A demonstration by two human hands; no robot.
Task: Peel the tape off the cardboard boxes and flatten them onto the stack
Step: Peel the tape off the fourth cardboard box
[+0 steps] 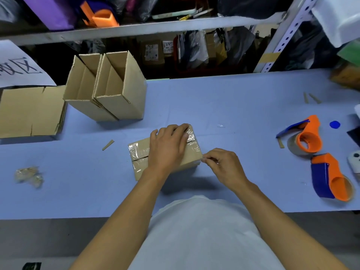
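Observation:
A small closed cardboard box (139, 154) sealed with clear tape lies on the blue table (233, 106) in front of me. My left hand (168, 145) rests on top of it, fingers curled over its far edge. My right hand (224, 166) pinches at the tape on the box's right corner with thumb and forefinger. A stack of flattened boxes (31, 112) lies at the far left. Two open upright boxes (109, 88) stand beside that stack.
A crumpled wad of used tape (29, 176) lies at the left. Two orange-and-blue tape dispensers (305, 135) (331, 178) sit at the right. Small cardboard scraps (108, 145) are scattered about. Cluttered shelving (136, 30) runs along the back.

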